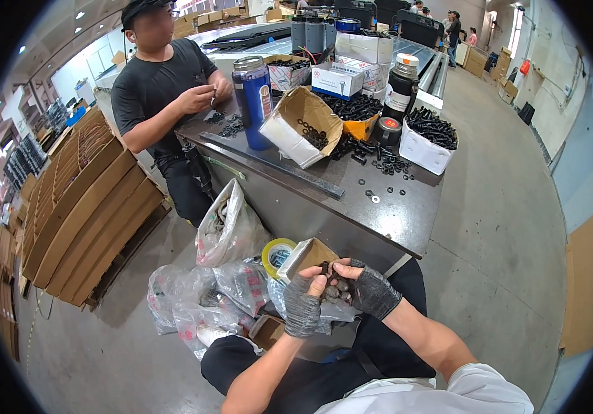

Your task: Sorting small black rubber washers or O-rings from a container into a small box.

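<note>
My hands wear dark grey fingerless gloves and meet above my lap. My left hand (pixel 303 307) is closed, its thumb and fingers pinching a small dark part (pixel 325 268). On the other side, my right hand (pixel 374 290) is closed too, its thumb and fingertips pressed towards the same part; its exact kind is too small to make out. Just beneath the fingers lie several greyish metal pieces (pixel 338 294), partly covered by my hands. An open cardboard box (pixel 303 259) leans directly behind them, beside a roll of yellowish tape (pixel 269 257).
A dark worktable (pixel 407 221) stands ahead, bearing a tipped carton (pixel 279 127) of black rings, a white box (pixel 424 157) of black bolts, and a blue flask (pixel 252 103). Plastic bags (pixel 193 297) lie at left. Across the table, a co-worker (pixel 162 90) handles something small. Stacked cardboard (pixel 89 221) stands left.
</note>
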Motion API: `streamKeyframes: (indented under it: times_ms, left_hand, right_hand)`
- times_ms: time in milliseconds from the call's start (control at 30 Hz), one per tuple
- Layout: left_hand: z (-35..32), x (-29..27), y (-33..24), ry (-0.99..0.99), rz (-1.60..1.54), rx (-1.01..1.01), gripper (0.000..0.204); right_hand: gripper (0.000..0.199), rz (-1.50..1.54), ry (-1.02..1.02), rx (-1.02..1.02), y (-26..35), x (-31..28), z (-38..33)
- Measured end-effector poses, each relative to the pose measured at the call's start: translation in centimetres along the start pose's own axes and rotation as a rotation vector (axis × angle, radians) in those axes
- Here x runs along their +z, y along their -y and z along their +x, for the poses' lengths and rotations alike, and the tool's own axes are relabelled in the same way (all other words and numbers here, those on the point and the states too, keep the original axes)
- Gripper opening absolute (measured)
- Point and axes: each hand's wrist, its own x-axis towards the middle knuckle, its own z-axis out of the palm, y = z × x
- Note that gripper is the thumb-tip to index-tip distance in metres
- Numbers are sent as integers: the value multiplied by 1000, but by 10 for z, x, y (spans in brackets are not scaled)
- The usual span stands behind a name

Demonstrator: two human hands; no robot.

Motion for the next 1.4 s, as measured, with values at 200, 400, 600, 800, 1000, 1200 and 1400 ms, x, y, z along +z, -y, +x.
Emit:
streamKeyframes:
  times_ms: [200, 400, 600, 800, 1000, 1200, 1400]
  left_hand:
    - [3, -2, -1, 61, -145, -85, 27]
    - [1, 2, -7, 68, -75, -126, 27]
    - [4, -6, -5, 91, -52, -130, 29]
    - [2, -3, -5, 90, -53, -119, 27]
    - [-2, -6, 4, 92, 114, -27, 23]
    - [-29, -9, 35, 171, 208, -103, 21]
    - [-52, -19, 62, 223, 262, -228, 25]
  right_hand:
    - [22, -268, -74, -175, 1, -2, 0]
    - [21, -690, -88, -539, 17, 5, -2]
    - [20, -826, 78, -615, 19, 9, 1]
    - [22, -720, 26, -428, 24, 10, -5]
    - [24, -1012, 32, -552, 25, -1, -8]
    - [21, -1192, 17, -507, 0, -22, -36]
    - [20, -940, -27, -256, -29, -45, -46]
